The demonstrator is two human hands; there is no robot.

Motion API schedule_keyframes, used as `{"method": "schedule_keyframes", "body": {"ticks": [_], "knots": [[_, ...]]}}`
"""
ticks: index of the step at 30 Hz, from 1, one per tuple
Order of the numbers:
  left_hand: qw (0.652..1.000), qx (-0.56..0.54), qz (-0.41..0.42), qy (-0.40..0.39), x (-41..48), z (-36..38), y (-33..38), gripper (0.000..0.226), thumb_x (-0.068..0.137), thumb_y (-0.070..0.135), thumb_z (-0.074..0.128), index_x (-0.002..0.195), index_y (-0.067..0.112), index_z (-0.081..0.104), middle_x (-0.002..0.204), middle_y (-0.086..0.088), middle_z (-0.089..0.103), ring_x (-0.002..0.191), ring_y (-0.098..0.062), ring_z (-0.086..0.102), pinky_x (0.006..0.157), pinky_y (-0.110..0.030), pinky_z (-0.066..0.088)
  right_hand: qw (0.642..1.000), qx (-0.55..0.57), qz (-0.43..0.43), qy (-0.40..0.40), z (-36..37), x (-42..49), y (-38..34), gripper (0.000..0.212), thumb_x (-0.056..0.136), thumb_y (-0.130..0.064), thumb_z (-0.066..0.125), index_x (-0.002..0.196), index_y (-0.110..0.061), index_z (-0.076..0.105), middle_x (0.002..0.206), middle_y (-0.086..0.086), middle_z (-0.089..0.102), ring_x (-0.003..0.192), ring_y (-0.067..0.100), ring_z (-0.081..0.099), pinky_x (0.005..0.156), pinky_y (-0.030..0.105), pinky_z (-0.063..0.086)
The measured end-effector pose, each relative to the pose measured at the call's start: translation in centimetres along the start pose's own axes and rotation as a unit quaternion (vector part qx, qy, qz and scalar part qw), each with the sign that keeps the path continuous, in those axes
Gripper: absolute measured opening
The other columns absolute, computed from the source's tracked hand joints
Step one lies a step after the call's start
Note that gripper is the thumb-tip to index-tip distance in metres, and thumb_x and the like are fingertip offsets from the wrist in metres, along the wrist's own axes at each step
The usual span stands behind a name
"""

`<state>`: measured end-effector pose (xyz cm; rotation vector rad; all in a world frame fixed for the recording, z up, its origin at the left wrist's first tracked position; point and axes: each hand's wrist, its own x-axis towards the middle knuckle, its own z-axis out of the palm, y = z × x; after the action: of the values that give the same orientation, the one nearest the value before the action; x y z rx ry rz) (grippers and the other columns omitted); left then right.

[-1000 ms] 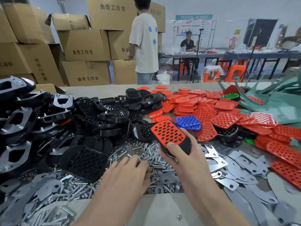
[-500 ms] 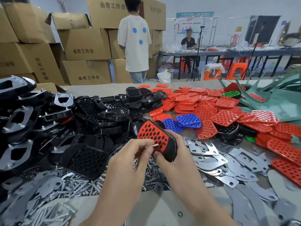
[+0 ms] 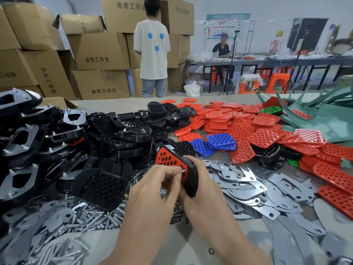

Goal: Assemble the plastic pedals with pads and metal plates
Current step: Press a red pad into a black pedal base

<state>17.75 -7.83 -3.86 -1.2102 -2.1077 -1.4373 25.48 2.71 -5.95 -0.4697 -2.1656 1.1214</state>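
My right hand [image 3: 198, 180] grips a black plastic pedal [image 3: 191, 178] fitted with a red perforated pad [image 3: 168, 157], tilted on edge above the table. My left hand [image 3: 158, 186] pinches a small metal bolt [image 3: 182, 171] with its tip at the red pad's face. Loose bolts [image 3: 91, 217] lie in a heap below my hands. Flat metal plates [image 3: 240, 180] are spread to the right. Black pedals [image 3: 122, 134] are piled at left, red pads [image 3: 238, 123] at the back right.
Two blue pads [image 3: 219, 141] and a green pad [image 3: 271, 110] lie among the red ones. Green plastic pieces [image 3: 324, 119] sit far right. Finished pedals with plates [image 3: 21, 138] stack at far left. Cardboard boxes [image 3: 99, 52] and a standing person [image 3: 152, 52] are beyond the table.
My left hand picked a bolt from the heap and brought it up to the pad. My right hand tipped the pedal from lying flat onto its edge.
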Motion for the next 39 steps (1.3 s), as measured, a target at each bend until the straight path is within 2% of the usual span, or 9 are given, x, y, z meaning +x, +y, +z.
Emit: {"method": "schedule_keyframes", "body": {"ticks": [3,9,16,22,25,29,32,36,39], "knots": [[0.999,0.025,0.022,0.016,-0.2,0.3,0.1,0.020,0.084,0.005,0.077,0.091,0.023,0.072,0.086,0.020,0.069,0.079,0.005,0.063,0.071,-0.012,0.048,0.999,-0.026,-0.021,0.004,0.4,-0.2,0.1,0.056,0.095,-0.014,0.068,0.132,-0.048,0.043,0.093,-0.047,0.060,0.098,-0.011,0.061,0.080,0.006,0.044],[0.987,-0.122,-0.103,-0.026,-0.2,0.2,-0.3,0.027,0.087,0.021,0.073,0.098,0.046,0.069,0.089,0.024,0.074,0.084,-0.003,0.072,0.079,-0.029,0.058,0.999,-0.038,-0.021,-0.001,0.2,-0.5,0.0,0.058,0.096,-0.013,0.065,0.137,-0.045,0.039,0.110,-0.024,0.066,0.107,0.004,0.063,0.088,0.019,0.048],[0.980,-0.145,-0.124,-0.057,0.1,-0.1,-0.5,0.030,0.084,0.017,0.076,0.095,0.045,0.072,0.092,0.024,0.075,0.088,0.000,0.072,0.081,-0.025,0.056,0.999,-0.040,-0.009,-0.018,0.2,-0.6,-0.2,0.062,0.097,-0.011,0.062,0.145,-0.038,0.036,0.128,-0.014,0.066,0.116,0.006,0.063,0.096,0.030,0.049],[0.938,-0.271,-0.168,-0.133,0.8,-0.9,0.0,0.022,0.073,0.036,0.072,0.093,0.045,0.076,0.097,0.016,0.077,0.097,0.001,0.071,0.083,-0.008,0.049,0.999,-0.038,-0.018,-0.004,-0.4,-0.5,-0.1,0.082,0.093,-0.004,0.061,0.136,-0.065,0.028,0.127,-0.033,0.057,0.116,-0.009,0.057,0.091,0.005,0.042],[0.936,-0.282,-0.165,-0.126,0.9,-0.9,-0.2,0.020,0.075,0.037,0.068,0.093,0.044,0.077,0.095,0.013,0.078,0.094,-0.002,0.072,0.081,-0.011,0.050,0.998,-0.034,-0.050,-0.004,-0.4,-0.5,-0.4,0.084,0.091,0.003,0.057,0.144,-0.057,0.033,0.143,-0.028,0.052,0.128,-0.014,0.049,0.102,0.005,0.037],[0.940,-0.260,-0.195,-0.108,0.9,-0.5,-0.6,0.007,0.078,0.030,0.072,0.082,0.036,0.073,0.084,0.010,0.075,0.080,-0.004,0.068,0.075,-0.020,0.052,0.996,-0.039,-0.077,-0.029,0.0,-0.6,-0.6,0.078,0.091,0.001,0.053,0.147,-0.050,0.034,0.142,-0.030,0.050,0.125,-0.020,0.045,0.100,0.000,0.030],[0.950,-0.220,-0.210,-0.072,0.9,-0.1,-0.9,0.018,0.083,0.013,0.077,0.076,0.021,0.062,0.072,0.008,0.069,0.069,-0.006,0.060,0.069,-0.024,0.047,0.993,-0.048,-0.095,-0.043,0.3,-0.7,-0.7,0.076,0.089,-0.001,0.050,0.149,-0.046,0.037,0.141,-0.035,0.045,0.127,-0.024,0.040,0.103,-0.001,0.027],[0.954,-0.181,-0.238,-0.034,0.8,-0.2,-0.9,0.030,0.076,0.030,0.080,0.072,0.018,0.054,0.058,0.009,0.059,0.051,-0.004,0.044,0.051,-0.017,0.036,0.994,-0.035,-0.094,-0.042,0.3,-0.7,-0.8,0.079,0.089,0.001,0.053,0.146,-0.050,0.035,0.142,-0.031,0.050,0.127,-0.018,0.045,0.103,0.002,0.031],[0.957,-0.162,-0.239,-0.031,0.8,-0.3,-0.7,0.034,0.070,0.047,0.078,0.072,0.022,0.055,0.067,0.002,0.067,0.058,-0.012,0.054,0.058,-0.028,0.042,0.997,0.004,-0.076,-0.029,0.2,-0.5,-0.9,0.076,0.090,0.003,0.057,0.140,-0.052,0.040,0.132,-0.031,0.059,0.121,-0.010,0.056,0.099,0.008,0.040]]}}
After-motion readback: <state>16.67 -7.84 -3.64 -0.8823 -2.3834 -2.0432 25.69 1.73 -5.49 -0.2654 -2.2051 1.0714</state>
